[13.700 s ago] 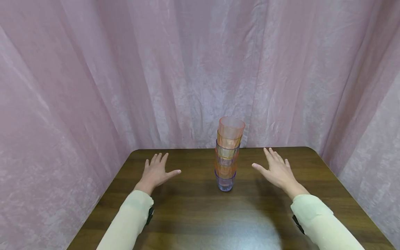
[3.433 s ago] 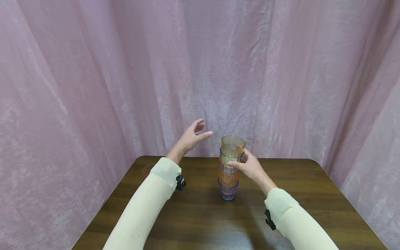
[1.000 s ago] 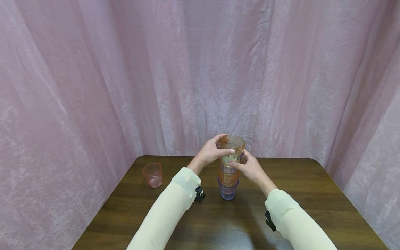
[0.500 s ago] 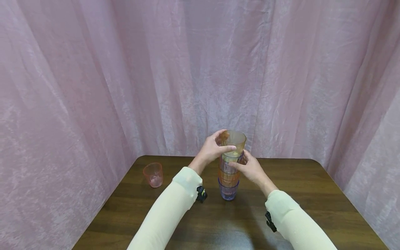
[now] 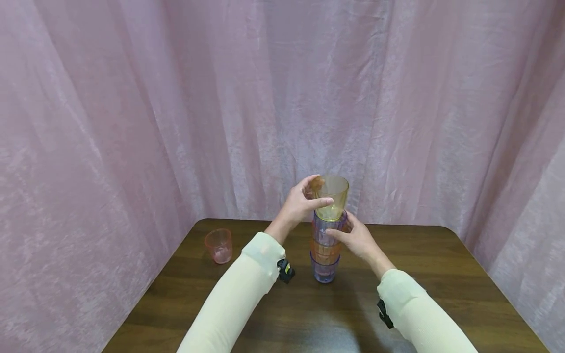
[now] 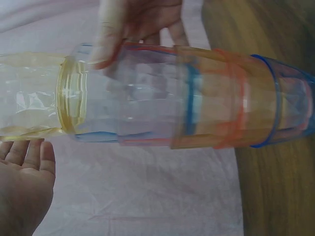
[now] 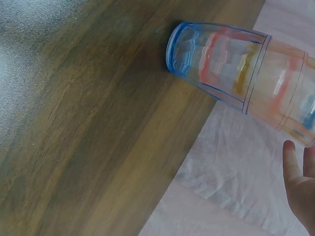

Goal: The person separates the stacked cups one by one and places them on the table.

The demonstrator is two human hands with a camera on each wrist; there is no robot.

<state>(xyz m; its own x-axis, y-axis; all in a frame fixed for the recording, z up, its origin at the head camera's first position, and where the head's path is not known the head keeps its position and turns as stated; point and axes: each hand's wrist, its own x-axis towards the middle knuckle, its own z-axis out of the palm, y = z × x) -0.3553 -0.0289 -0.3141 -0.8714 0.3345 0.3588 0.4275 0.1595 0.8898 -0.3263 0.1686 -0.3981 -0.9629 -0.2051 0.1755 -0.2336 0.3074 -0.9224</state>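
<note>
I judge the unstacking partly done: one clear pink tapered plastic cup (image 5: 219, 246) stands apart, at nine o'clock from the remaining stack of coloured plastic cups (image 5: 325, 254). My left grip (image 5: 295, 205) holds the clear yellow plastic cup (image 5: 338, 190) at the stack's mouth; my right grip (image 5: 358, 241) holds the stack. Beyond the brown wooden surface (image 5: 300, 314), pink velvety curtains (image 5: 212, 98) hang at twelve o'clock.

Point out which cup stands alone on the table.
The pink cup, toward the person's left: no hand touches it, whereas the yellow cup is in the left hand and the others are nested in the stack.
</note>
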